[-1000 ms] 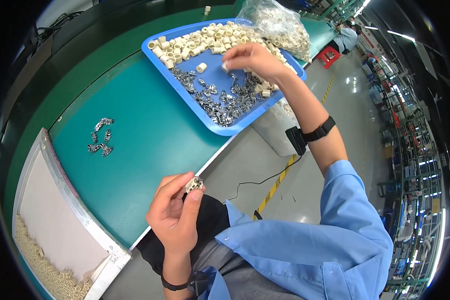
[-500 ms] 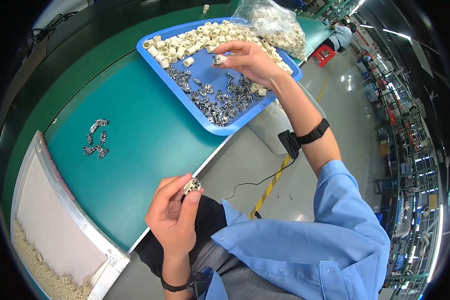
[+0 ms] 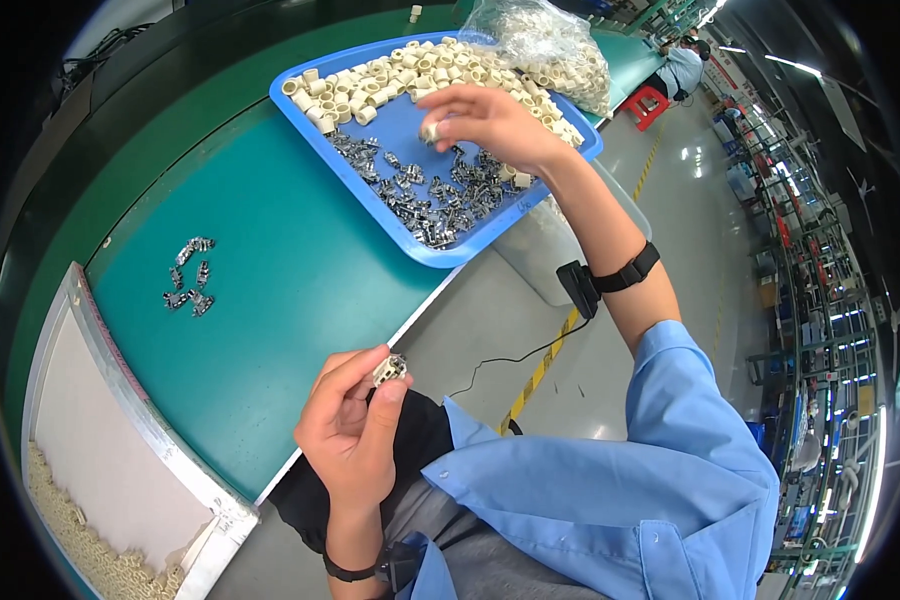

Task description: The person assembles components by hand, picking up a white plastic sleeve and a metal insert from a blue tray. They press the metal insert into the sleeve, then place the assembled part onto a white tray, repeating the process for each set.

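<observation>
Between the thumb and fingertips of my left hand (image 3: 355, 425) is a small cream sleeve with metal clips in it (image 3: 390, 370), held over the bench's near edge. My right hand (image 3: 490, 125) is over the blue tray (image 3: 425, 255), pinching a small cream sleeve (image 3: 431, 132); whether metal shows on it is hard to make out. Many cream sleeves (image 3: 365, 95) fill the tray's far side. Small shiny metal clips (image 3: 440, 215) lie heaped in its near part, partly below my right hand.
Several metal clips (image 3: 190, 275) lie apart on the green bench (image 3: 280, 290). A metal-framed tray (image 3: 120, 400) with small cream parts stands at the left. Behind the blue tray is a clear bag of cream parts (image 3: 560, 55). Another person (image 3: 682, 70) sits far off near a red stool (image 3: 645, 106).
My right hand has turned and dipped slightly over the tray, so the piece in its fingers shows a different side. My left hand has hardly shifted and keeps its piece.
</observation>
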Available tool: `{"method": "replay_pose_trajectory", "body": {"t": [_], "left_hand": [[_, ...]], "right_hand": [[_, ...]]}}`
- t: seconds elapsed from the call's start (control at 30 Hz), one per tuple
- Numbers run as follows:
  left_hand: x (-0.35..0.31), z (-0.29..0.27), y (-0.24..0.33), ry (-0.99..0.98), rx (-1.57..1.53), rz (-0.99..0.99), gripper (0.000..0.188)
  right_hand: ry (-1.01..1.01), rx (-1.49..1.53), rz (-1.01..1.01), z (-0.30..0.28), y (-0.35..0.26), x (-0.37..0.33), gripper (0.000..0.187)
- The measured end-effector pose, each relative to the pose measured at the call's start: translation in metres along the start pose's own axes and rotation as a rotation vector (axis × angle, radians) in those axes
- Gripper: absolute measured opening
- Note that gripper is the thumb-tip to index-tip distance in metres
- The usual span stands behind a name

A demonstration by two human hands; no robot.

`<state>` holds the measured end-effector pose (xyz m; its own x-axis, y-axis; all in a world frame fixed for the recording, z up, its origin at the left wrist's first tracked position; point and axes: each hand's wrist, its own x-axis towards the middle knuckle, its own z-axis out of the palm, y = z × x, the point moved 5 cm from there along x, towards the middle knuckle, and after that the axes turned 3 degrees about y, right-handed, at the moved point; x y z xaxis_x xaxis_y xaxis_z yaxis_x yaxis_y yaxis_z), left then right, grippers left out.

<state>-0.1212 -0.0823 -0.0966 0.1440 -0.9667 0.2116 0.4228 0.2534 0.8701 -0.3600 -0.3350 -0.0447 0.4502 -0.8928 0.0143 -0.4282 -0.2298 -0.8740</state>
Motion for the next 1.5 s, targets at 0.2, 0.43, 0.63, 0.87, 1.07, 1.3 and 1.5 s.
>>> {"method": "replay_pose_trajectory", "body": {"t": [0.2, 0.43, 0.63, 0.87, 1.07, 1.3, 1.5], "left_hand": [[-0.002, 0.001, -0.001, -0.010, 0.004, 0.003, 0.025], [0.000, 0.002, -0.005, -0.020, -0.026, -0.017, 0.028], [-0.001, 0.001, -0.005, -0.035, -0.021, -0.021, 0.028], [-0.004, 0.001, -0.001, 0.005, 0.002, -0.003, 0.025], [-0.003, -0.011, 0.003, 0.038, -0.023, 0.007, 0.026], [0.004, -0.019, 0.002, 0.082, -0.080, -0.011, 0.027], [-0.002, -0.021, 0.002, 0.088, -0.082, -0.009, 0.026]], "right_hand": [[0.189, 0.289, -0.031, -0.014, -0.003, -0.001, 0.033], [0.160, 0.329, -0.077, -0.009, -0.003, 0.017, 0.032], [0.215, -0.548, -0.294, -0.002, -0.012, 0.040, 0.029], [0.115, -0.910, -0.612, 0.036, -0.013, 0.071, 0.022], [0.076, -0.709, -0.475, 0.042, -0.027, 0.052, 0.022], [-0.007, -0.538, -0.561, 0.061, -0.050, 0.021, 0.017], [-0.054, -0.466, -0.564, 0.056, -0.050, -0.020, 0.021]]}}
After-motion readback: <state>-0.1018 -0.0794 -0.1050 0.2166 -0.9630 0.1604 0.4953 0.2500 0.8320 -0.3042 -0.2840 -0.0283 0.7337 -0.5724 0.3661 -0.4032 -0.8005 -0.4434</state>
